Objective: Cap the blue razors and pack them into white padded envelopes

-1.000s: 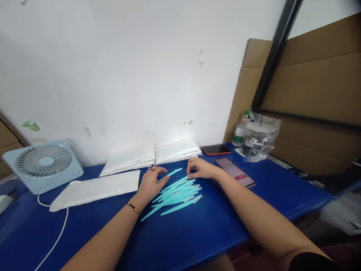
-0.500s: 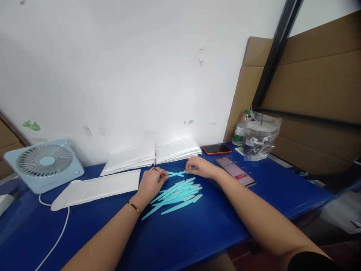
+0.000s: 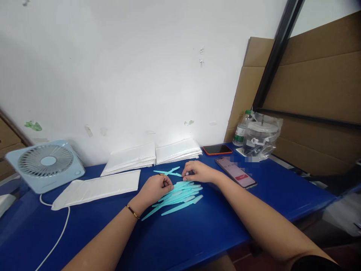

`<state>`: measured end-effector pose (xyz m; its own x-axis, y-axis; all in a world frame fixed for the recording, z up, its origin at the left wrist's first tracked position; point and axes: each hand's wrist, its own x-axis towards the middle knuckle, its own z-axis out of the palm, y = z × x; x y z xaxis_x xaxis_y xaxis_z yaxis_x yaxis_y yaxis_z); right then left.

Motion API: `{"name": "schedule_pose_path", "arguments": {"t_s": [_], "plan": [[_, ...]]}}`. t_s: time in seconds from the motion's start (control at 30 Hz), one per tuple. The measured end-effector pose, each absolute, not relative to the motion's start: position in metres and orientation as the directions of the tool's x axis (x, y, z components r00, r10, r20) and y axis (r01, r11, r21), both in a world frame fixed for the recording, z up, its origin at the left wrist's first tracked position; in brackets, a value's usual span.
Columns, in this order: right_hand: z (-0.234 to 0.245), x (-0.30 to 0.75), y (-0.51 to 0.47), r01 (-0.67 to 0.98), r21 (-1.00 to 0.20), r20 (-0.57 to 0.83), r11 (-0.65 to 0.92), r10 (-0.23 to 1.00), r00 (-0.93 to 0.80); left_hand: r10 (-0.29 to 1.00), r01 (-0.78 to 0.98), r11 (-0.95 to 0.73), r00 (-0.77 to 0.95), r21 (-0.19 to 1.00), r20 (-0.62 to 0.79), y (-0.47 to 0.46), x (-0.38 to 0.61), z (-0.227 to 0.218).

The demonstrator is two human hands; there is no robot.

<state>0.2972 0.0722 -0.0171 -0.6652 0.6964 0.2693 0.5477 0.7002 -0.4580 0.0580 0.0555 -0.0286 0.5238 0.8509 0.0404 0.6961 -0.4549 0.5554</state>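
Several turquoise eyebrow razors (image 3: 180,196) lie in a loose pile on the blue table. My left hand (image 3: 156,188), with a ring and a bracelet, is closed over the pile's upper left, its thumb and fingertips pinched on an eyebrow razor. Just behind the pile, two crossed eyebrow razors (image 3: 167,172) rest apart from the others. My right hand (image 3: 199,172) is closed near their right ends. Its fingertips are pinched together beside a small whitish bit, and what they hold is partly hidden.
White packets (image 3: 129,158) are stacked along the wall, with a second stack (image 3: 179,149) alongside. A single white packet (image 3: 98,188) lies left, near a blue fan (image 3: 47,162) with a cable. Two phones (image 3: 217,149), a bottle (image 3: 239,131) and a bagged cup (image 3: 261,135) are right.
My left hand has left the crossed razors and moved down and right onto the pile. My right hand has shifted slightly down and left. The crossed razors lie at a different angle.
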Motion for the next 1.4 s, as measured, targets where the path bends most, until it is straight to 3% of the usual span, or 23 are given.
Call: {"name": "schedule_pose_path", "arguments": {"t_s": [0.1,0.2,0.37,0.47,0.67,0.8,0.97,1.17,1.4], "plan": [[-0.021,0.288,0.071,0.527,-0.456,0.231,0.717,0.667,-0.708,0.871,0.722,-0.430,0.489,0.542,0.041,0.056,0.061,-0.030],[-0.023,0.288,0.073,0.550,-0.443,0.209,0.708,0.678,-0.704,0.874,0.758,-0.479,0.459,0.443,0.160,0.059,0.061,-0.027],[-0.023,0.312,0.083,0.694,-0.387,0.264,0.606,0.795,-0.547,0.884,0.821,-0.457,0.379,0.341,0.273,0.069,0.055,-0.028],[-0.019,0.326,0.084,0.730,-0.413,0.273,0.545,0.839,-0.472,0.861,0.805,-0.493,0.399,0.330,0.315,0.074,0.051,-0.034],[-0.013,0.320,0.073,0.640,-0.464,0.131,0.613,0.762,-0.634,0.871,0.807,-0.488,0.425,0.333,0.246,0.079,0.048,-0.040],[-0.013,0.313,0.069,0.660,-0.468,0.073,0.588,0.770,-0.634,0.881,0.778,-0.473,0.418,0.415,0.220,0.081,0.045,-0.039],[-0.013,0.307,0.068,0.653,-0.509,0.068,0.561,0.782,-0.619,0.872,0.727,-0.488,0.386,0.483,0.301,0.071,0.048,-0.030],[-0.016,0.297,0.069,0.618,-0.582,0.161,0.529,0.819,-0.550,0.811,0.730,-0.584,0.536,0.355,0.233,0.058,0.060,-0.022],[-0.011,0.326,0.075,0.708,-0.548,0.157,0.445,0.886,-0.436,0.881,0.827,-0.468,0.413,0.310,0.229,0.072,0.045,-0.027]]}}
